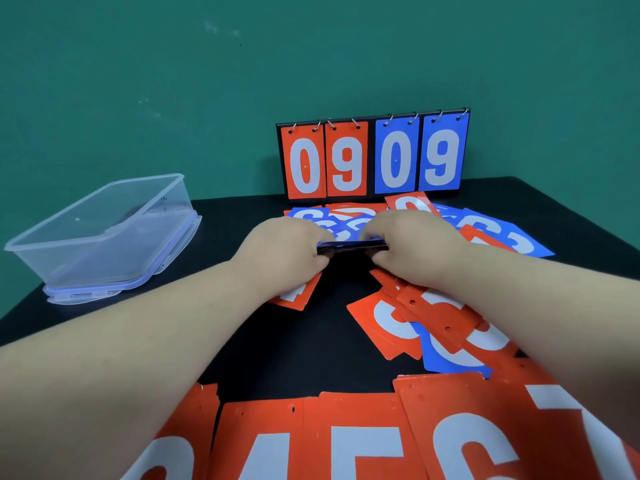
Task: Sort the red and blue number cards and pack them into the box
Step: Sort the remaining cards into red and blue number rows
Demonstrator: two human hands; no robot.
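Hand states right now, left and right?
Left hand: grips the blue card stack at its left end.
Right hand: grips the same stack's right end.

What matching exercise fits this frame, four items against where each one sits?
Items
1. clear plastic box
2. scoreboard stand
3. stack of blue cards
4. row of red cards

Places
A. gripped between the left hand and right hand
B. upright at the back of the table, reading 0909
C. at the left, resting on its lid
D. flat along the near edge

Pairs: 1-C, 2-B, 3-A, 4-D
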